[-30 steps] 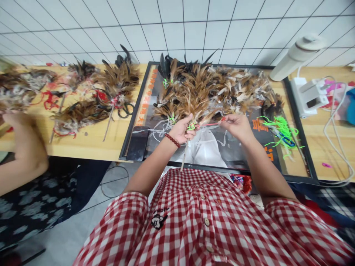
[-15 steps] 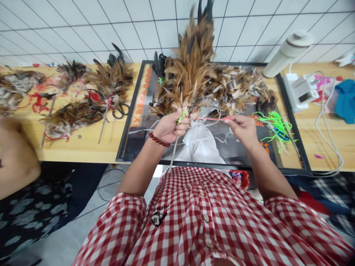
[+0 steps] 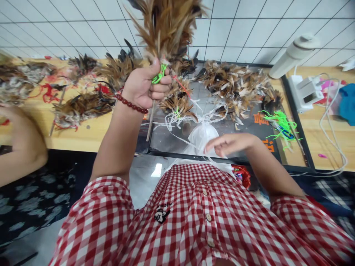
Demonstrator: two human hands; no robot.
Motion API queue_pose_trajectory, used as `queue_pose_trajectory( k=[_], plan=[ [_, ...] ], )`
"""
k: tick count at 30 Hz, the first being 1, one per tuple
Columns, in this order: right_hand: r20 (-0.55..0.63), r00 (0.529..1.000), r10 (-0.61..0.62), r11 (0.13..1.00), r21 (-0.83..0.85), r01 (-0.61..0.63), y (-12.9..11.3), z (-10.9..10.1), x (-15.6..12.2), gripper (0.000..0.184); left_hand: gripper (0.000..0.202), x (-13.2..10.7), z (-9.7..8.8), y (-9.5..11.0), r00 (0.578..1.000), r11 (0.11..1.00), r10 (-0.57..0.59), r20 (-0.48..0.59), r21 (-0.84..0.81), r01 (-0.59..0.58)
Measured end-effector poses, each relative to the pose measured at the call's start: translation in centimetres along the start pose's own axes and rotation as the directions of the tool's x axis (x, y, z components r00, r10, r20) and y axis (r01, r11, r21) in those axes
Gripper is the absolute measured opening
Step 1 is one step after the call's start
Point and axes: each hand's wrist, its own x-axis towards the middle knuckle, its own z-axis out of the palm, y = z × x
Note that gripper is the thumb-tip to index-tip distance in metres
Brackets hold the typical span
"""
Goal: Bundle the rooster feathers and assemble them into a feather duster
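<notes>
My left hand (image 3: 149, 83) is wrapped round the stick of a feather duster (image 3: 168, 27), raised with its brown feathers up against the wall. Bright green string (image 3: 160, 74) shows at its fingers. The bare lower end of the stick (image 3: 150, 127) points down below the hand. From the duster a red string (image 3: 181, 87) slants down to the right towards white ribbon (image 3: 213, 115). My right hand (image 3: 231, 144) hovers over the table's front edge with fingers loosely stretched, beside a white plastic bag (image 3: 202, 135); I see nothing held in it.
Loose brown feathers (image 3: 238, 85) and green strings (image 3: 288, 123) lie on the dark board. At the right stand a pale bottle (image 3: 294, 55) and a white power strip (image 3: 301, 94) with cables. More feather dusters (image 3: 83, 109) lie at left, near another person's arm (image 3: 24, 144).
My left hand has lifted the duster up and to the left. My right hand has let go of the red string and dropped lower and slightly left.
</notes>
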Motion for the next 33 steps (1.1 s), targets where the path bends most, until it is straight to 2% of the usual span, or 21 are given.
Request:
queue_pose_trajectory(
  k=[1,2,3,4,5,6,8,9,11,13,15,17,20,22,24,27,29,33],
  plan=[
    [-0.139,0.99,-0.012,0.999,-0.047,0.006,0.1,-0.6,1.9,0.057,0.038,-0.1,0.1,0.2,1.0,1.0,-0.007,-0.011,-0.026,0.006],
    [-0.334,0.942,-0.043,0.99,-0.141,-0.005,0.1,-1.0,4.0,0.05,0.037,-0.2,0.3,0.3,1.0,0.999,-0.014,-0.019,-0.044,0.013],
    [-0.493,0.865,-0.093,0.959,-0.277,-0.055,-0.2,-1.3,6.2,0.042,0.038,-0.3,0.5,0.4,1.0,0.999,-0.015,-0.016,-0.05,0.014],
    [-0.573,0.804,-0.159,0.9,-0.419,-0.122,-0.5,-1.4,8.5,0.038,0.04,-0.4,0.8,0.5,1.0,0.999,-0.011,-0.005,-0.052,0.011],
    [-0.587,0.783,-0.206,0.818,-0.542,-0.191,-1.1,-1.3,10.7,0.039,0.041,-0.6,1.1,0.6,1.0,0.999,-0.003,0.002,-0.054,0.003],
    [-0.566,0.796,-0.217,0.727,-0.638,-0.255,-1.7,-1.0,12.7,0.04,0.043,-0.7,1.4,0.6,1.0,0.998,0.008,0.004,-0.055,-0.008],
    [-0.502,0.851,-0.154,0.573,-0.747,-0.337,-2.9,-0.3,15.8,0.044,0.048,-1.1,1.8,0.8,0.999,0.999,0.035,0.008,-0.033,-0.035],
    [-0.48,0.87,-0.11,0.527,-0.771,-0.358,-3.5,-0.1,16.8,0.045,0.051,-1.4,1.8,1.0,0.999,0.998,0.052,0.009,-0.021,-0.052],
    [-0.47,0.881,-0.06,0.492,-0.781,-0.384,-4.5,-0.2,17.6,0.035,0.053,-1.9,1.8,1.3,0.997,0.997,0.078,0.014,0.001,-0.078],
    [-0.498,0.864,-0.076,0.501,-0.768,-0.399,-5.4,-1.3,17.3,0.029,0.048,-2.5,1.5,1.6,0.996,0.996,0.087,-0.017,-0.028,-0.087],
    [-0.569,0.814,-0.114,0.515,-0.734,-0.441,-6.6,-2.7,16.4,0.033,0.041,-3.0,1.1,1.8,0.993,0.992,0.08,-0.086,-0.087,-0.087],
    [-0.616,0.779,-0.114,0.503,-0.712,-0.489,-8.2,-4.0,15.7,0.035,0.04,-3.2,0.6,1.8,0.991,0.99,0.083,-0.105,-0.101,-0.094],
    [-0.607,0.787,-0.11,0.442,-0.739,-0.509,-10.6,-4.4,16.0,0.039,0.052,-3.3,0.1,1.8,0.992,0.992,0.12,-0.041,-0.023,-0.121],
    [-0.568,0.808,-0.155,0.425,-0.777,-0.465,-11.5,-3.8,17.3,0.036,0.058,-3.4,-0.1,1.8,0.989,0.989,0.146,-0.003,0.018,-0.145],
    [-0.494,0.849,-0.188,0.421,-0.822,-0.385,-11.4,-2.8,19.2,0.032,0.058,-3.6,0.0,1.8,0.987,0.986,0.163,0.004,0.018,-0.163],
    [-0.331,0.924,-0.192,0.435,-0.872,-0.222,-9.7,-1.5,22.0,0.027,0.059,-4.0,0.4,1.9,0.985,0.985,0.168,0.026,0.029,-0.169],
    [-0.302,0.93,-0.21,0.484,-0.858,-0.169,-8.3,-1.0,23.4,0.026,0.063,-4.1,0.8,2.0,0.984,0.984,0.168,0.055,0.049,-0.171],
    [-0.355,0.903,-0.244,0.578,-0.8,-0.158,-6.8,-1.1,25.4,0.025,0.062,-3.8,1.2,2.0,0.986,0.985,0.157,0.06,0.064,-0.161]
  ],
)
